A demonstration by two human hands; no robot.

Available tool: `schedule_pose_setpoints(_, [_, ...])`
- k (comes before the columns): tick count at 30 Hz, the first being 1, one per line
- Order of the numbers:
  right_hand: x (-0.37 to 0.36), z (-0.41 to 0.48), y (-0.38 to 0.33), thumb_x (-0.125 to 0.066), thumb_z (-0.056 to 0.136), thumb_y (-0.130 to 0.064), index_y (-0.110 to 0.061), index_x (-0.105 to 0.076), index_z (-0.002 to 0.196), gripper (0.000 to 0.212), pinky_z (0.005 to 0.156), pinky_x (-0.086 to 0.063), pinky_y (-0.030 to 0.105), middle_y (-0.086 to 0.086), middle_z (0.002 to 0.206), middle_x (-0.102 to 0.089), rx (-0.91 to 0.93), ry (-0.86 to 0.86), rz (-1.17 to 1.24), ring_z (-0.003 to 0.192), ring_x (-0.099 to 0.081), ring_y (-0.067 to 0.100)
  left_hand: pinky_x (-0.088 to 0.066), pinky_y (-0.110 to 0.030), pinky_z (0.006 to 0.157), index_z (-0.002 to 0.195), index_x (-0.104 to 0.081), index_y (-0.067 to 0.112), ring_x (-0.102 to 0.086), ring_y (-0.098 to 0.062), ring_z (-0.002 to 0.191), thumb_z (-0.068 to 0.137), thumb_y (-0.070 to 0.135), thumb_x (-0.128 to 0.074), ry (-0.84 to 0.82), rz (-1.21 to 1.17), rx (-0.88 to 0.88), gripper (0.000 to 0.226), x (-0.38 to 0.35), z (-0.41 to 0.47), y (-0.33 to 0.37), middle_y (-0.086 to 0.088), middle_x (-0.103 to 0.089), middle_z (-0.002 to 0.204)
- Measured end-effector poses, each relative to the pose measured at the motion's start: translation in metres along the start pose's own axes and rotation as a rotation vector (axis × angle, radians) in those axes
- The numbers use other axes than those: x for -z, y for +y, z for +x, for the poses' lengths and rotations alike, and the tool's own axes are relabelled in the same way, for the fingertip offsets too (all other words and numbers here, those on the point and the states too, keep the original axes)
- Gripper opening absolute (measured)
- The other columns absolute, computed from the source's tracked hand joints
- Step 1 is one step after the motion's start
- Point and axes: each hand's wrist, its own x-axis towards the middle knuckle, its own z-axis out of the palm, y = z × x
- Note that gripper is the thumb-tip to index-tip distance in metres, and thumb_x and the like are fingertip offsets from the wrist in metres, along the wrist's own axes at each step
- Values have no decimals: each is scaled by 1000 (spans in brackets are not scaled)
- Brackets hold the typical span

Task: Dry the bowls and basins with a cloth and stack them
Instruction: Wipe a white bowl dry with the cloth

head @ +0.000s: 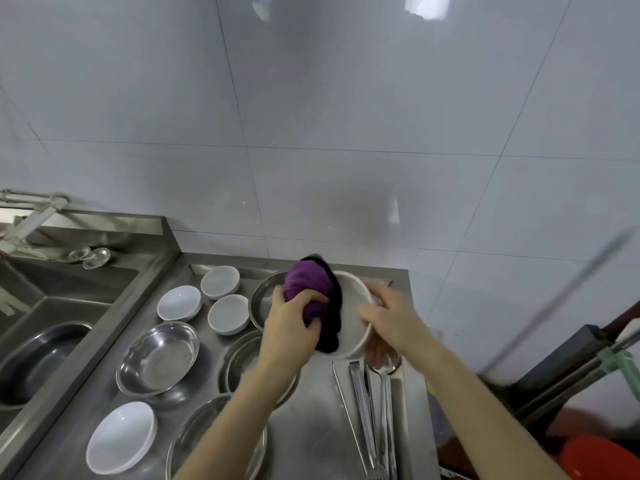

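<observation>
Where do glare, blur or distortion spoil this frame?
Head view: bright glare on the wall, top; tile lines bow from the wide lens; a dark streak at right is smeared; the bowl and right hand look soft; the cloth in the left hand reads clearly.

Even, cool light. Two glare patches lay high on the far wall (346, 98); a soft shadow sat at its centre. Wide-angle distortion bowed the edges; the right hand (391, 317) and bowl (353, 299) were blurred.
</observation>
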Motion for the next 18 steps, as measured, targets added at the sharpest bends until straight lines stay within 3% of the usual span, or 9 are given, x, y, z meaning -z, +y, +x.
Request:
schedule_pose_setpoints(2, [17, -1, -9, -48, 78, -12, -12, -55, 95, 18, 33, -41, 25, 13, 47, -56, -74, -200, -86, 34, -53, 28, -45, -27, 83, 102, -66, 40, -53, -19, 94, 78, 10, -64, -153, 91, -215, 39, 10, 3, -6, 4, -43, 113])
schedule_pose_setpoints(4, [22, 1, -12, -52, 83, -18, -9, -54, 88, 11, 33, -38, 23, 7, 46, -54, -101, -227, -137, 34, -51, 25, -44, -24, 84, 101, -66, 42, -53, -16, 93, 78, 9, -64, -224, 76, -263, 40, 13, 4, -8, 6, -44, 109])
schedule_pose_setpoints(7, [10, 7, -5, -60, 90, -30, -37, -65, 100, 13, 48, -45, 15, -20, 60, -62, 25, 36, -178, 54, -62, 2, -37, -19, 83, 102, -70, 35, -49, -12, 91, 76, 4, -63, -40, 13, -115, 41, 3, 3, -9, 5, -46, 110])
schedule_pose_setpoints(9, [-5, 4, 4, -65, 88, -38, -43, -59, 116, 29, 70, -50, 20, -21, 87, -66, 113, 195, -149, 80, -65, 6, -37, -21, 84, 104, -70, 33, -47, -12, 93, 76, 5, -63, 79, -53, 44, 40, -7, -1, -9, 1, -50, 114])
schedule_pose_setpoints(10, [-15, 0, 9, -66, 87, -38, -44, -52, 126, 42, 72, -52, 24, -16, 92, -64, 124, 222, -140, 82, -64, 10, -41, -23, 84, 105, -69, 34, -49, -13, 93, 76, 7, -63, 111, -113, 141, 39, -12, -2, -10, -2, -52, 115])
schedule_pose_setpoints(12, [-35, -7, 19, -66, 87, -34, -47, -32, 143, 66, 64, -55, 28, -6, 91, -61, 121, 236, -111, 76, -65, 14, -51, -32, 86, 105, -66, 35, -56, -15, 92, 76, 11, -62, 135, -245, 290, 38, -18, -6, -9, -5, -57, 112])
schedule_pose_setpoints(14, [-48, -10, 23, -60, 87, -23, -49, -26, 144, 71, 52, -57, 31, 4, 92, -62, 124, 285, -52, 67, -68, 20, -53, -37, 87, 104, -66, 36, -59, -17, 93, 75, 12, -62, 127, -280, 326, 38, -24, -12, -4, -5, -59, 111])
schedule_pose_setpoints(16, [-45, -10, 24, -52, 86, -11, -44, -36, 141, 66, 46, -57, 34, 12, 94, -61, 112, 320, 9, 59, -68, 28, -50, -25, 84, 107, -66, 34, -55, -17, 94, 76, 11, -63, 88, -207, 275, 39, -22, -16, -3, -4, -54, 114])
schedule_pose_setpoints(18, [-30, -11, 22, -45, 84, -1, -35, -48, 135, 61, 41, -54, 34, 14, 80, -64, 66, 239, 21, 48, -66, 34, -39, -7, 71, 109, -67, 31, -47, -17, 93, 77, 6, -63, 6, -79, 153, 40, -8, -14, -5, -1, -44, 116])
